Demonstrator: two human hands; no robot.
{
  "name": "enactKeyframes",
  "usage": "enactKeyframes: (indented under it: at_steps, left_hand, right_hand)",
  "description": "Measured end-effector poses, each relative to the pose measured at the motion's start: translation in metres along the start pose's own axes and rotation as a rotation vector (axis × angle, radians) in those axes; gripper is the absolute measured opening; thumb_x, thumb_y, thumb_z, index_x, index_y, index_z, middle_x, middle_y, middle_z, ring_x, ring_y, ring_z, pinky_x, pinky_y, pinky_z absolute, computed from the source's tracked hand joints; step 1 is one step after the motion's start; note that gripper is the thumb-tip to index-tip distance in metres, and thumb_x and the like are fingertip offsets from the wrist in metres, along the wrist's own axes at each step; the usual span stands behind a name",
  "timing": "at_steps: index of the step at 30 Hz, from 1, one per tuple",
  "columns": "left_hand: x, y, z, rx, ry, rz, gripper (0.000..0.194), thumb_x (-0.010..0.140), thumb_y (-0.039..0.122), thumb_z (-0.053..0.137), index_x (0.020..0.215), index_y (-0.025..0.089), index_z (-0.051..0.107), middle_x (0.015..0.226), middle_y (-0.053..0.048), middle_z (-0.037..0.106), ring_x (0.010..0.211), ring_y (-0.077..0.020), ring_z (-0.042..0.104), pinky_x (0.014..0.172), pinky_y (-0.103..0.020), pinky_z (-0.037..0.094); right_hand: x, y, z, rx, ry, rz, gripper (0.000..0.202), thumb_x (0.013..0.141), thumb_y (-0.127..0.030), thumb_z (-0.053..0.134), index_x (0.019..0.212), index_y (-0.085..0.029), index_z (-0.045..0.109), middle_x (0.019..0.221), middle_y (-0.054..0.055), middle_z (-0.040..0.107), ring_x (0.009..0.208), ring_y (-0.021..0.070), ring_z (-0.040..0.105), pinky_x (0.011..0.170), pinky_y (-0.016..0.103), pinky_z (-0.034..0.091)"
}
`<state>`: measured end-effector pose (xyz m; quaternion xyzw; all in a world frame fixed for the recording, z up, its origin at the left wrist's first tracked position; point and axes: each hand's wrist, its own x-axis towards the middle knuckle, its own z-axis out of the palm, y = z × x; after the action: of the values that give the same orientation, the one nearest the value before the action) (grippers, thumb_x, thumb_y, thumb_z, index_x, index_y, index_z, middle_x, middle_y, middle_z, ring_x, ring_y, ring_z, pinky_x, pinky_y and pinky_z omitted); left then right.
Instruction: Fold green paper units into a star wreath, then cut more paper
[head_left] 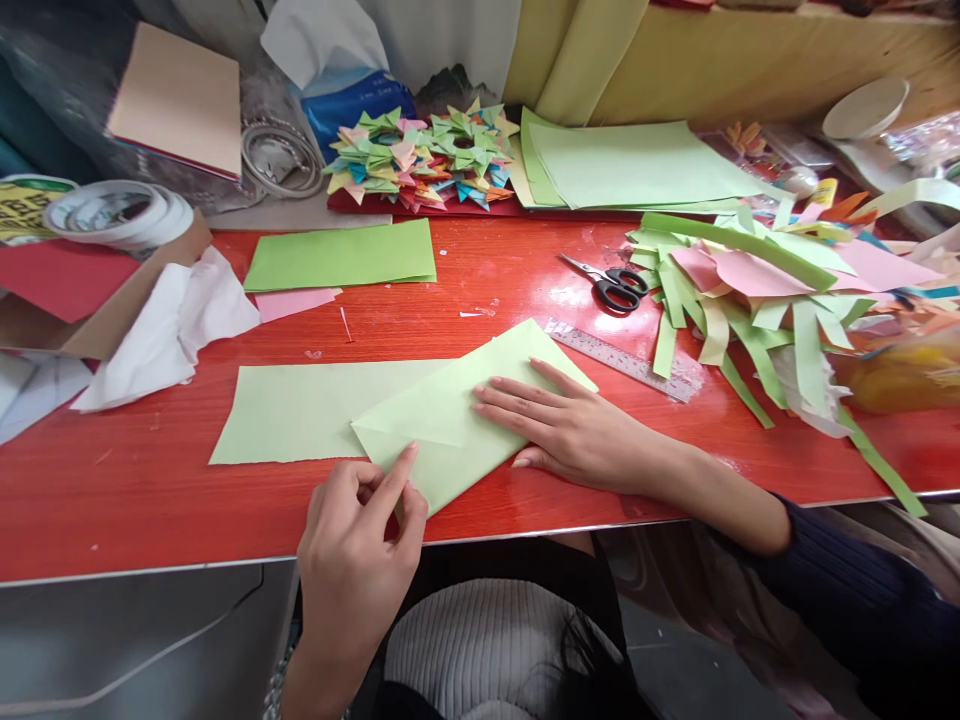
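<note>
A folded light green paper (450, 430) lies at a slant on the red table (150, 500), its left part over a flat pale green sheet (292, 410). My left hand (367, 530) is at its lower left corner, index fingertip on the paper and the other fingers curled. Whether the thumb and index finger pinch the edge is partly hidden. My right hand (562, 425) lies flat on the right half of the paper, fingers spread and holding nothing.
Black-handled scissors (615, 287) and a clear ruler (622, 362) lie beyond my right hand. Green paper strips (757, 300) pile up at the right. Bright green paper (345, 255), folded paper stars (420, 160), tape rolls (112, 210) and a white tissue (172, 320) sit behind and left.
</note>
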<state>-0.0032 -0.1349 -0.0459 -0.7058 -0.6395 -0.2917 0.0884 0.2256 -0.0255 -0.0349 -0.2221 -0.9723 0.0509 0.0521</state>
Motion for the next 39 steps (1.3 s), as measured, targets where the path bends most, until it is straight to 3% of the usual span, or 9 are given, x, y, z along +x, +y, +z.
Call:
enactKeyframes:
  at_steps: [5,20,24,28,39]
  left_hand:
    - [0.001,-0.001,-0.001,0.011,-0.012,0.027,0.029,0.082,0.008,0.061,0.108,0.013,0.073,0.071,-0.002,0.051,0.061,-0.0110,0.047,0.060,-0.025,0.042]
    - [0.005,-0.003,-0.006,0.069,-0.068,0.039,0.029,0.086,0.009,0.058,0.112,0.014,0.071,0.077,-0.004,0.055,0.066,-0.0125,0.052,0.058,-0.023,0.042]
    - [0.007,-0.007,-0.006,0.055,-0.074,0.072,0.027,0.084,0.009,0.061,0.108,0.010,0.073,0.091,-0.010,0.059,0.069,-0.0139,0.056,0.059,-0.025,0.045]
    - [0.009,-0.010,-0.005,0.076,-0.064,0.147,0.026,0.082,0.008,0.062,0.105,0.009,0.073,0.116,-0.014,0.065,0.074,-0.0172,0.058,0.072,-0.031,0.051]
    - [0.012,-0.013,-0.005,0.139,-0.094,0.106,0.027,0.088,0.017,0.055,0.108,0.014,0.073,0.125,-0.013,0.064,0.082,-0.0228,0.068,0.062,-0.032,0.053]
  right_hand:
    - [0.000,0.003,0.004,0.032,-0.015,-0.005,0.063,0.100,-0.050,0.025,0.151,-0.013,0.023,0.157,0.006,0.027,0.146,0.0190,0.023,0.122,0.051,0.008]
    - [0.006,0.002,0.003,0.005,0.015,0.034,0.061,0.100,-0.048,0.029,0.152,-0.017,0.019,0.156,0.006,0.030,0.146,0.0207,0.025,0.121,0.055,0.003]
    - [0.009,0.003,0.003,-0.005,0.015,0.048,0.058,0.101,-0.043,0.028,0.152,-0.016,0.020,0.155,0.006,0.030,0.146,0.0208,0.024,0.121,0.055,0.005]
    - [0.011,0.004,0.003,0.005,-0.003,0.050,0.057,0.101,-0.041,0.028,0.151,-0.014,0.023,0.156,0.007,0.030,0.146,0.0214,0.024,0.120,0.056,0.008]
    - [0.011,0.005,0.006,0.012,-0.010,0.055,0.058,0.102,-0.043,0.024,0.152,-0.016,0.018,0.157,0.006,0.026,0.147,0.0203,0.021,0.121,0.053,0.003]
